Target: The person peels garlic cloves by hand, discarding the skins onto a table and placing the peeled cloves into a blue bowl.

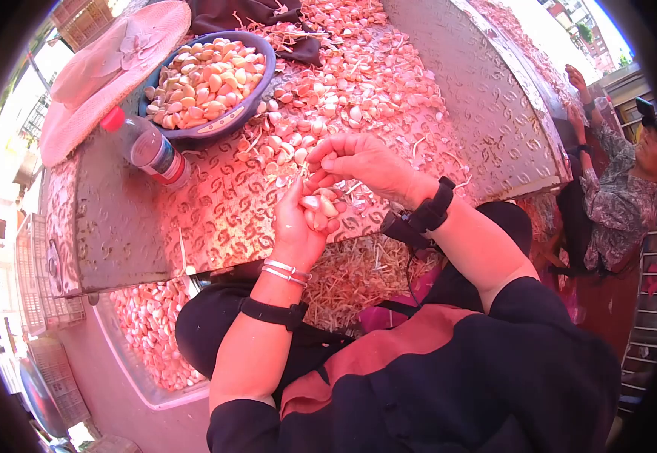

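Observation:
My left hand (pixel 298 226) is cupped around several garlic cloves (pixel 321 208) at the near edge of the patterned table (pixel 215 211). My right hand (pixel 358 162) reaches over from the right, its fingertips pinching at a clove held against the left hand. Just beyond both hands lies a wide heap of loose garlic cloves (pixel 351 83) and papery skins. A blue bowl (pixel 256 102) of peeled cloves sits at the table's far left.
A plastic bottle with a red cap (pixel 147 147) lies beside the bowl, under a pink sun hat (pixel 102 68). Garlic stems and skins (pixel 358 275) pile in my lap. A tray of cloves (pixel 147 332) sits on the floor at left. Another person (pixel 615 196) works at right.

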`<move>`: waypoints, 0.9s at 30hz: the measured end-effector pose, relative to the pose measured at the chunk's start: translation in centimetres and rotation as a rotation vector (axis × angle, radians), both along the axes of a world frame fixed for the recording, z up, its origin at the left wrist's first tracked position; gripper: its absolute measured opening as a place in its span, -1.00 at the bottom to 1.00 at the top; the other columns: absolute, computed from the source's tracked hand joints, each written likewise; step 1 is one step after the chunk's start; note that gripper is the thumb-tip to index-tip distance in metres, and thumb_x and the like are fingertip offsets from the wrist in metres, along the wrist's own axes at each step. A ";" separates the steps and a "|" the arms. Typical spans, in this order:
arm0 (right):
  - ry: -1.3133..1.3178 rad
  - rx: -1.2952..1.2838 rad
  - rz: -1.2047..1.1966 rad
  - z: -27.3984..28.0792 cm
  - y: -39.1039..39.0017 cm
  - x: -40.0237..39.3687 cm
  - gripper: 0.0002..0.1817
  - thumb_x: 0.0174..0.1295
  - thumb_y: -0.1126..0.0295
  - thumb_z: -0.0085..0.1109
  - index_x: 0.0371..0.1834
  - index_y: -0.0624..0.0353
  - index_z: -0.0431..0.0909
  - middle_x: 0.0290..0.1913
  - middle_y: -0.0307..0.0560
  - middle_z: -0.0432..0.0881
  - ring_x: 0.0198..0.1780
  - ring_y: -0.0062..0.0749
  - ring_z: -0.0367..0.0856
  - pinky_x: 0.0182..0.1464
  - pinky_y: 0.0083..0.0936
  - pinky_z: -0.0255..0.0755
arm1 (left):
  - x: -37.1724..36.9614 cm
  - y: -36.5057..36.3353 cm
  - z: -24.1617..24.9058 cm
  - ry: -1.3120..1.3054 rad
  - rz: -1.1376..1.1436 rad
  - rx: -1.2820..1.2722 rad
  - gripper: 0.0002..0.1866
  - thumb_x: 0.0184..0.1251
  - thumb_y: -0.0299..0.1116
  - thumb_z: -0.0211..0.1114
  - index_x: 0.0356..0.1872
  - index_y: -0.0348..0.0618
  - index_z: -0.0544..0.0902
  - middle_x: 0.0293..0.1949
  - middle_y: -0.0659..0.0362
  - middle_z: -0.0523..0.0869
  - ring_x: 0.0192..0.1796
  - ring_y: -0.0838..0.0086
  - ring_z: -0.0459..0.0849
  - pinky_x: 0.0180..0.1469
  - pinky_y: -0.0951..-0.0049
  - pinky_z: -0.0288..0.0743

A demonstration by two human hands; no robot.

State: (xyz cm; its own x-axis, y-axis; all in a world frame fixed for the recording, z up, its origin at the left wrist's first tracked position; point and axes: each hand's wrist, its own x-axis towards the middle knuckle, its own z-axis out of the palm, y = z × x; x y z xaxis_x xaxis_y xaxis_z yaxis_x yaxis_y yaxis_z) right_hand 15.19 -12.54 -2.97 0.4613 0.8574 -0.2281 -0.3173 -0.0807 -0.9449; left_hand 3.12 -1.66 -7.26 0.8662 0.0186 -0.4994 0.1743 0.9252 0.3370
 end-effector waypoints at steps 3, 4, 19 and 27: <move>-0.191 -0.108 0.048 1.3 1.5 -2.6 -0.83 0.21 0.48 0.12 -0.17 0.29 0.54 -0.25 -0.15 0.63 -0.31 -0.54 0.63 -0.16 -0.62 0.54 | -0.1 0.2 0.2 -0.066 -0.016 0.021 -0.65 0.40 -0.06 -0.11 -0.14 -0.07 0.53 -0.42 0.24 0.61 -0.44 0.44 0.59 -0.52 0.54 0.30; -0.077 -0.107 0.003 1.6 1.8 -3.0 -0.85 0.18 0.48 0.16 -0.20 0.27 0.56 -0.30 -0.18 0.64 -0.36 -0.61 0.62 -0.29 -0.70 0.52 | -0.3 0.3 -0.1 -0.092 -0.001 0.005 -0.70 0.38 -0.12 -0.07 -0.13 -0.06 0.53 -0.42 0.23 0.60 -0.44 0.46 0.59 -0.53 0.57 0.29; 0.064 -0.193 -0.178 0.8 -3.3 -0.2 -0.79 0.23 0.48 0.10 -0.10 0.30 0.54 -0.27 -0.17 0.60 -0.32 -0.59 0.61 -0.28 -0.73 0.52 | -1.9 0.7 1.7 -0.012 -0.072 0.110 -0.76 0.36 -0.28 0.08 -0.17 -0.27 0.52 -0.41 0.10 0.60 -0.51 0.46 0.58 -0.71 0.71 0.29; 0.104 -0.190 -0.060 1.0 -2.0 -1.8 -0.88 0.23 0.42 0.14 -0.22 0.20 0.56 -0.41 -0.27 0.60 -0.43 -0.66 0.59 -0.38 -0.77 0.50 | -16.2 10.1 12.2 -0.038 0.311 0.608 -0.81 0.34 -0.35 0.06 -0.23 -0.29 0.50 -0.37 0.02 0.55 -0.55 0.46 0.50 -0.73 0.72 0.22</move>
State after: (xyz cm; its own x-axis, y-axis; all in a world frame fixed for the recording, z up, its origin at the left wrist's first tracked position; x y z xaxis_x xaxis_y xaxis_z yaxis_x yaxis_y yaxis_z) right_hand 13.39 -14.58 -1.98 0.4755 0.7664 -0.4318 -0.4219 -0.2320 -0.8764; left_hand -13.09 8.40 4.98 0.7920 0.5367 -0.2909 -0.0910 0.5750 0.8131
